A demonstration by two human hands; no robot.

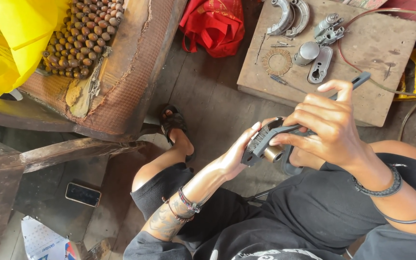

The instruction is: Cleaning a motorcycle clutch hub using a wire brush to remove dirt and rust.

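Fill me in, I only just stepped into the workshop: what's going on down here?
A seated person holds a small metal part in the left hand and presses a dark wire brush against it with the right hand. In front of them, a wooden board carries curved brake shoes, a toothed ring and other metal pieces. A phone lies on the floor.
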